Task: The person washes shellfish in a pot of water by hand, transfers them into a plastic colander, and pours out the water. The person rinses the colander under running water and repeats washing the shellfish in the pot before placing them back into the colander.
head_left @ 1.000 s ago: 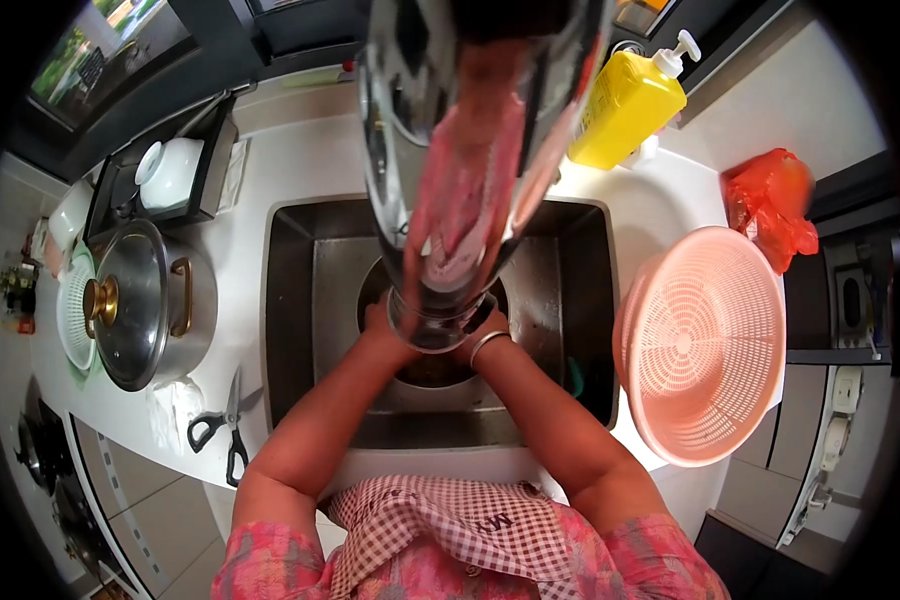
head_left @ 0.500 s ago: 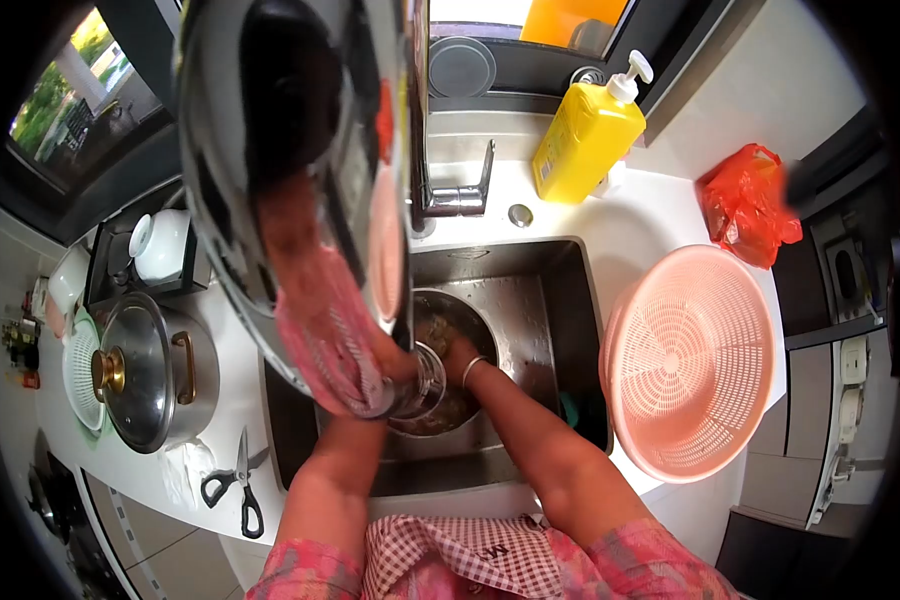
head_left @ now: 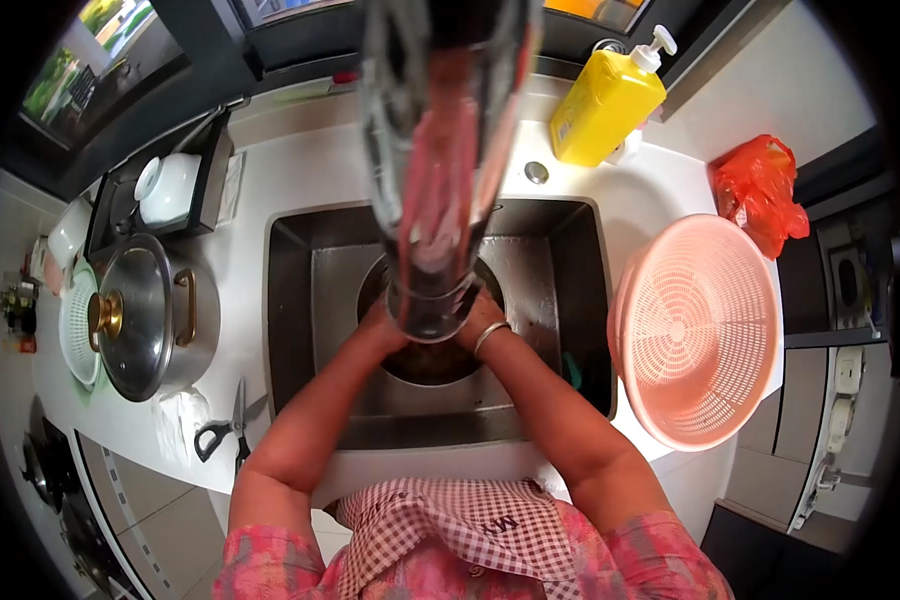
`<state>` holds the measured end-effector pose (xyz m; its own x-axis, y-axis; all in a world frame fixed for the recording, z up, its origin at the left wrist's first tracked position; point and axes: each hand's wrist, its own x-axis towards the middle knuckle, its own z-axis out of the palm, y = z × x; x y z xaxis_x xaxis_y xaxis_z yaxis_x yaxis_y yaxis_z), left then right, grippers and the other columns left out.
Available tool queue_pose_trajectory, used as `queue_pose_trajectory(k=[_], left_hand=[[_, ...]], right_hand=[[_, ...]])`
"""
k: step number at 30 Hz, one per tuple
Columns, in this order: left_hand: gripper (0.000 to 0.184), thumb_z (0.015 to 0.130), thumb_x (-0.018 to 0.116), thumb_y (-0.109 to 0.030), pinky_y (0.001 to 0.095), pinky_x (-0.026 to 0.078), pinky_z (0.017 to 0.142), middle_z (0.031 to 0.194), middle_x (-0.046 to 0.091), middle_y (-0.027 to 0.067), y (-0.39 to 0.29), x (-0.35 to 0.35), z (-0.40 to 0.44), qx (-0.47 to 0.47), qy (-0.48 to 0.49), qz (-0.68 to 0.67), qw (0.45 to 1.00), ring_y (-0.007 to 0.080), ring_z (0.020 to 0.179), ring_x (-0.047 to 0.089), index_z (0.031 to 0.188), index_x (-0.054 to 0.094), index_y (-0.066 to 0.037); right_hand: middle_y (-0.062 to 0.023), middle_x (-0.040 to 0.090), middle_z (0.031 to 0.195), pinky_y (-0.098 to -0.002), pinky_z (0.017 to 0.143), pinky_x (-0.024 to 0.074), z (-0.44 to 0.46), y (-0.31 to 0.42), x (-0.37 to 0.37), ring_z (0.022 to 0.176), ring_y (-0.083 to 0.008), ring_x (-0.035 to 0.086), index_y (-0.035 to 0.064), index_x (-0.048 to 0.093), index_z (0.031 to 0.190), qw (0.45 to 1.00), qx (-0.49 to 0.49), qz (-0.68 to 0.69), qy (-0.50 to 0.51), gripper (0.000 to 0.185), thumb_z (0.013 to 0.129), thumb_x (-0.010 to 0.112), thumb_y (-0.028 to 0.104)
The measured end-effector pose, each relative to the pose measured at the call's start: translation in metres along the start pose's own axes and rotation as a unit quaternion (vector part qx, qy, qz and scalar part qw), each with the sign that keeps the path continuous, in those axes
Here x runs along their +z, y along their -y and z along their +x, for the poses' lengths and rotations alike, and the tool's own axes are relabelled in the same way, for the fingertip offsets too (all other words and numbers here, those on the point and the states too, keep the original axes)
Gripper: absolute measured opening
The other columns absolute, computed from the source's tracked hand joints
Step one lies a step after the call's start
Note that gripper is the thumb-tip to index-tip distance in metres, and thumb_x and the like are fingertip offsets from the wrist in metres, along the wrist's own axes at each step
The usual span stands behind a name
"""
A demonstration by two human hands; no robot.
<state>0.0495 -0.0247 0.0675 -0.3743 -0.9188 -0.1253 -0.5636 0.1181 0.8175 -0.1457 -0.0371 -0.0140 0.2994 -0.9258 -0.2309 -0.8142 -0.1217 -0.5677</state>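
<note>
Both arms reach down into a dark metal sink (head_left: 370, 432), over a round metal bowl (head_left: 368, 290) that stands in it. My left hand (head_left: 382, 325) is at the bowl's left side, its fingers hidden behind the shiny faucet (head_left: 432, 220). On the right side of the bowl is my right hand (head_left: 480, 318), with a light bangle on the wrist; its fingers are also mostly covered by the faucet. What either hand holds cannot be made out. Dark contents show at the bottom of the bowl.
Right of the sink lies a pink colander (head_left: 700, 335), near a red plastic bag (head_left: 760, 195). A yellow pump bottle (head_left: 602, 108) stands behind. On the left are a lidded pot (head_left: 140, 315), scissors (head_left: 238, 415), a green basket (head_left: 75, 330) and a white bowl (head_left: 170, 190).
The view has swung, so the faucet now covers the middle of the bowl and both hands' fingers. Half a second ago it stood further left and the right hand showed inside the bowl.
</note>
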Motion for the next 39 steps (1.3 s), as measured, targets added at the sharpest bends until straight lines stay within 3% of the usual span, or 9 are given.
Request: queue_pose_trajectory(k=[2, 6, 16, 18, 22, 25, 29, 35, 39], left_hand=[[0.044, 0.086, 0.071, -0.032, 0.0436, 0.043, 0.101, 0.125, 0.062, 0.0145, -0.004, -0.009, -0.004, -0.081, 0.056, 0.008, 0.995, 0.0294, 0.119, 0.056, 0.120, 0.057, -0.009], [0.114, 0.065, 0.088, -0.043, 0.0452, 0.038, 0.116, 0.149, 0.042, 0.0301, 0.182, 0.098, 0.020, -0.119, -0.050, 0.060, 0.990, 0.0445, 0.138, 0.043, 0.156, 0.028, -0.009], [0.089, 0.077, 0.070, -0.068, 0.0420, 0.052, 0.093, 0.123, 0.067, 0.0215, 0.012, 0.030, 0.000, -0.273, 0.100, -0.185, 0.939, 0.0353, 0.110, 0.065, 0.135, 0.058, -0.001], [0.086, 0.081, 0.069, -0.064, 0.0413, 0.050, 0.096, 0.128, 0.065, 0.0211, 0.033, 0.034, 0.008, -0.259, 0.161, -0.170, 0.937, 0.0336, 0.114, 0.063, 0.139, 0.054, -0.002], [0.079, 0.088, 0.063, -0.058, 0.0412, 0.045, 0.103, 0.136, 0.060, 0.0210, 0.060, 0.037, 0.007, -0.006, 0.090, -0.094, 0.992, 0.0321, 0.124, 0.058, 0.145, 0.049, -0.006], [0.072, 0.091, 0.059, -0.053, 0.0428, 0.043, 0.106, 0.138, 0.057, 0.0210, 0.051, 0.037, 0.016, -0.110, 0.026, -0.111, 0.987, 0.0328, 0.128, 0.055, 0.145, 0.047, -0.007], [0.050, 0.096, 0.060, -0.037, 0.0442, 0.042, 0.107, 0.126, 0.061, 0.0187, 0.083, 0.060, 0.014, -0.114, 0.027, 0.088, 0.989, 0.0308, 0.116, 0.059, 0.131, 0.054, -0.002], [0.080, 0.078, 0.075, -0.048, 0.0486, 0.037, 0.111, 0.139, 0.051, 0.0270, 0.028, 0.045, -0.013, -0.072, 0.083, 0.228, 0.968, 0.0420, 0.130, 0.050, 0.139, 0.047, -0.004], [0.078, 0.081, 0.071, -0.046, 0.0500, 0.036, 0.112, 0.143, 0.047, 0.0292, 0.035, 0.059, -0.009, -0.133, 0.153, 0.202, 0.958, 0.0439, 0.132, 0.047, 0.141, 0.046, -0.004]], right_hand=[[-0.0297, 0.057, 0.132, -0.0460, 0.105, 0.0450, -0.006, 0.000, -0.003, 0.124, -0.0445, 0.054, 0.0046, 0.060, 0.123, 0.999, 0.007, -0.004, 0.041, 0.053, 0.087, 0.065, 0.043], [-0.0283, 0.056, 0.134, -0.0449, 0.106, 0.0450, -0.012, -0.006, 0.011, 0.126, -0.0430, 0.054, 0.0057, 0.052, 0.131, 0.991, 0.022, -0.010, 0.134, 0.064, 0.080, 0.072, 0.039], [-0.0249, 0.054, 0.140, -0.0423, 0.108, 0.0450, 0.025, -0.081, 0.125, 0.130, -0.0394, 0.053, 0.0083, 0.033, 0.152, 0.992, -0.044, 0.092, 0.078, 0.108, 0.063, 0.090, 0.030], [-0.0253, 0.057, 0.136, -0.0423, 0.106, 0.0462, 0.022, -0.086, 0.129, 0.127, -0.0397, 0.056, 0.0066, 0.038, 0.149, 0.981, -0.036, 0.145, 0.126, 0.094, 0.071, 0.085, 0.030], [-0.0282, 0.062, 0.122, -0.0453, 0.100, 0.0478, 0.008, -0.042, 0.063, 0.116, -0.0422, 0.060, 0.0061, 0.052, 0.130, 0.997, -0.035, 0.030, 0.064, 0.059, 0.084, 0.072, 0.037], [-0.0303, 0.066, 0.112, -0.0476, 0.095, 0.0489, 0.000, -0.012, 0.021, 0.107, -0.0441, 0.064, 0.0056, 0.063, 0.116, 0.999, -0.030, -0.020, 0.025, 0.042, 0.094, 0.062, 0.041], [-0.0295, 0.062, 0.118, -0.0486, 0.096, 0.0485, -0.006, -0.016, 0.019, 0.111, -0.0446, 0.061, 0.0079, 0.063, 0.117, 0.998, -0.051, -0.028, -0.016, 0.040, 0.092, 0.063, 0.039], [-0.0279, 0.049, 0.135, -0.0488, 0.102, 0.0469, -0.020, -0.010, 0.021, 0.121, -0.0454, 0.055, 0.0107, 0.055, 0.131, 0.989, 0.030, -0.116, 0.091, 0.055, 0.084, 0.071, 0.033], [-0.0269, 0.041, 0.147, -0.0490, 0.107, 0.0459, -0.002, -0.034, 0.073, 0.128, -0.0459, 0.050, 0.0126, 0.050, 0.141, 0.975, 0.057, -0.157, 0.145, 0.069, 0.079, 0.076, 0.029]])
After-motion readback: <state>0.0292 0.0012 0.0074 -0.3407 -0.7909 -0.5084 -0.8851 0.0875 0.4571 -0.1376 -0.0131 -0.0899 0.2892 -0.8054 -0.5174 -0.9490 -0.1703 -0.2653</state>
